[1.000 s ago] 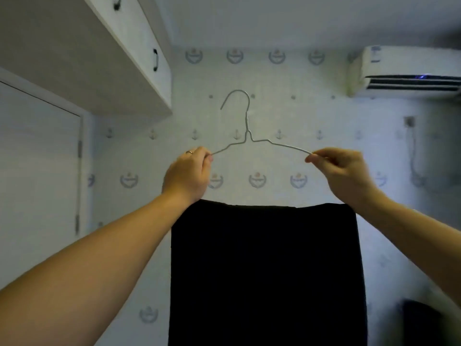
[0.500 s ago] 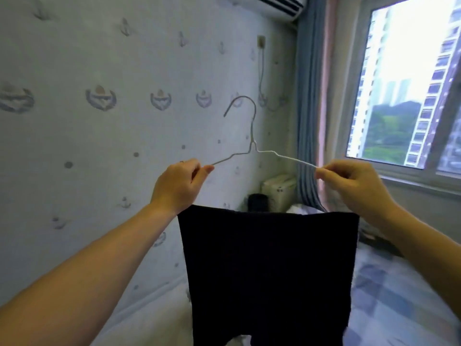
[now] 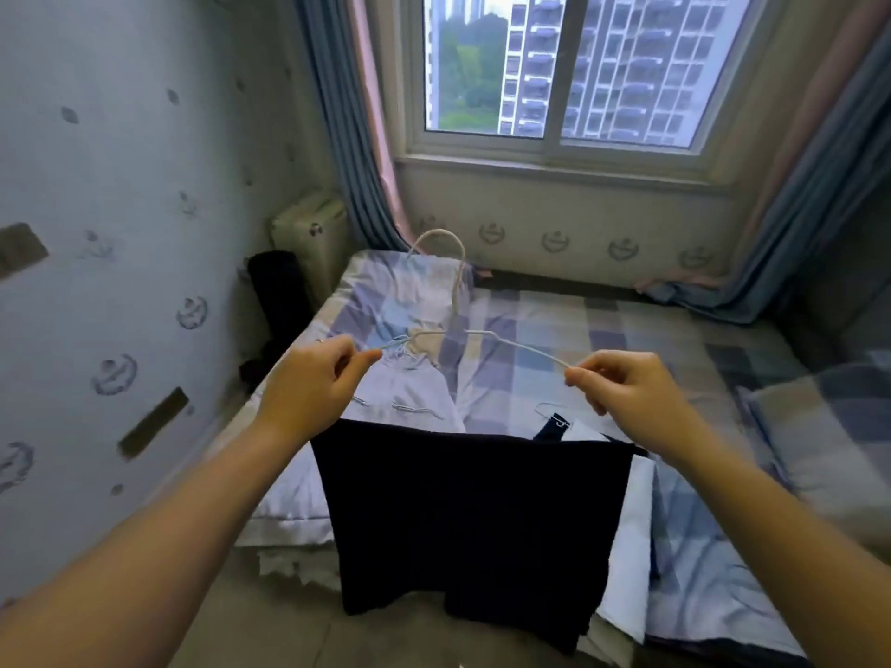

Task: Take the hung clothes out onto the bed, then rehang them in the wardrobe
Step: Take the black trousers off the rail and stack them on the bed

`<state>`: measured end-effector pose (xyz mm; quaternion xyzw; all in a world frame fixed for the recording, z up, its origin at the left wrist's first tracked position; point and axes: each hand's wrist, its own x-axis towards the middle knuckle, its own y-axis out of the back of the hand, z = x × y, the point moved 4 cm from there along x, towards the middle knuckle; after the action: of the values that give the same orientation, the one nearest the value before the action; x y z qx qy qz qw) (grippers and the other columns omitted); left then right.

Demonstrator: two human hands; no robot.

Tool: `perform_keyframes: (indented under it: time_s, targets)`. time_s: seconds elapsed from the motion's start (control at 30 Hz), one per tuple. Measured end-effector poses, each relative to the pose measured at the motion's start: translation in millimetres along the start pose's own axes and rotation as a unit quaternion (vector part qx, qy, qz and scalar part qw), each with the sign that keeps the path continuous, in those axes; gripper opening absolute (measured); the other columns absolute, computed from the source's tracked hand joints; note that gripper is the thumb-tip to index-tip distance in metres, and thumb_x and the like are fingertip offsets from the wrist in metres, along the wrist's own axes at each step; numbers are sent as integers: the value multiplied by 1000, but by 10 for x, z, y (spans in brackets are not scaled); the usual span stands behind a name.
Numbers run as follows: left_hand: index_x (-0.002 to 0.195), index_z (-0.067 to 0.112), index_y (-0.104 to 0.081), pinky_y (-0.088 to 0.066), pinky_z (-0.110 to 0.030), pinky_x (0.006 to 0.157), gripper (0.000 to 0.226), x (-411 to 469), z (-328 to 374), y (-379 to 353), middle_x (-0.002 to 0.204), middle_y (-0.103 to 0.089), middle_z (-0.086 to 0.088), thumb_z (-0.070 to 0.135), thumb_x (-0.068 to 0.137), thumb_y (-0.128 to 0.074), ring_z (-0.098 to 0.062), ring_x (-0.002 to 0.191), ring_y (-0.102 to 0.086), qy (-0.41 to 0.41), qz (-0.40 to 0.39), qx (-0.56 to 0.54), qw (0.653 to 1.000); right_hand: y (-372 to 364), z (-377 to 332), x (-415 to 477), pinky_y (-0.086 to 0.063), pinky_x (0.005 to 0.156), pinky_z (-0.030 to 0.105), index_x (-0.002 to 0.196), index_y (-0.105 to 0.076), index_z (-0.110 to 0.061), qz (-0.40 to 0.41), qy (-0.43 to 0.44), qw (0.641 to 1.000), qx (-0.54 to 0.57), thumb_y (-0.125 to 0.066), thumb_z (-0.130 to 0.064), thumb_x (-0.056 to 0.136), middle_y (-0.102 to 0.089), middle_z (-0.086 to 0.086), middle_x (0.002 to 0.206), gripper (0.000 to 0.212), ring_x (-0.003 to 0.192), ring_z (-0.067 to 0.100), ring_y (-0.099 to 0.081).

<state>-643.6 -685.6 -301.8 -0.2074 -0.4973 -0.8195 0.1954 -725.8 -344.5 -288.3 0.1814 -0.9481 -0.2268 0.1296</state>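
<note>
Dark shorts (image 3: pixel 472 523) are hanging from a wire hanger (image 3: pixel 482 332), in the air above the bed's near edge. The left hand (image 3: pixel 308 388) and right hand (image 3: pixel 627 397) are each pinching one end of the hanger, fingers curled. Beyond, pale clothes (image 3: pixel 414 392) are lying on the bed (image 3: pixel 602 339), below the window (image 3: pixel 554 65).

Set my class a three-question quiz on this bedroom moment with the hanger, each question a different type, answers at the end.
1. True or false: one hand alone holds the wire hanger.
2. What hangs from it? A) a dark garment B) a white towel C) nothing
3. Fill in: the person faces a ___ below the window.
Key: 1 false, the left hand and right hand each pinch an end. 2 A. 3 bed.
</note>
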Motion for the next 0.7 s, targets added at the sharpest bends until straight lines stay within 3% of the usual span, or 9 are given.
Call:
perform_keyframes:
  time_s: [0.07,0.2,0.33,0.57,0.7]
  targets:
    - [59,24,-35,-32,-35,47,49,112,24,-332,50,-36,6,59,92,-48,-11,48,-41,-12,-33,-19,999,74,282,-80,-41,52,34,74,-72,-13,28,-33,999,-3,-66,-19,91,-58,5,51,20,48,17,-47]
    - [61,29,-34,-34,-33,49,47,354,99,-998,52,-39,8,60,93,-49,-9,52,-44,-36,-86,-42,995,273,781,-178,-40,52,29,72,-72,-16,59,-84,995,-16,-66,-20,92,-60,5,52,21,48,15,-47]
    - [60,30,-37,-42,-35,50,47,589,218,-1660,53,-42,8,63,91,-49,-14,53,-47,-41,-126,-49,990,502,1409,-129,-42,56,36,73,-73,-14,77,-130,988,5,-66,-17,91,-61,8,53,19,51,22,-49]
    - [61,24,-41,-39,-32,53,46,987,494,-2834,55,-46,6,53,91,-58,-11,55,-48,14,-227,-50,972,969,2483,181,-40,55,24,70,-70,-9,86,-201,975,24,-66,-13,91,-58,4,50,22,49,10,-49]
    - [62,24,-41,-34,-31,54,45,1185,639,-3425,59,-47,6,53,91,-59,-13,58,-49,61,-264,-52,961,1178,3087,382,-38,57,30,70,-70,-11,74,-251,965,20,-65,-17,92,-62,5,54,23,50,11,-48]
